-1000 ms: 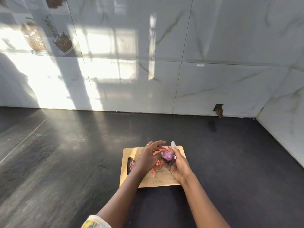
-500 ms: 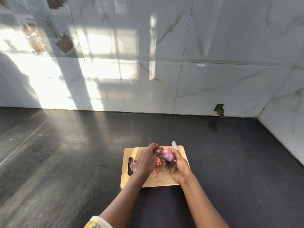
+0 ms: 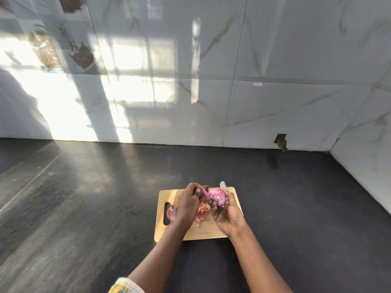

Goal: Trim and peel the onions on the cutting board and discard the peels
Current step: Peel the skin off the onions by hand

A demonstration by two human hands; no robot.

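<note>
Onion (image 3: 216, 197) gripped by right fingers (image 3: 231, 197), left fingers (image 3: 195, 188) apparently pinching peel (image 3: 203, 192), above board (image 3: 169, 195) edge.

Two onions (image 3: 216, 196) (image 3: 172, 212); two hands (image 3: 188, 205) (image 3: 227, 214); one cutting board (image 3: 203, 231); one knife (image 3: 223, 185); one peel pile (image 3: 203, 209)

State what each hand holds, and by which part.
The right hand grips the onion by its lower side; a knife blade juts behind it, hold hidden. The left hand pinches a peel strip at the onion's left end.
</note>
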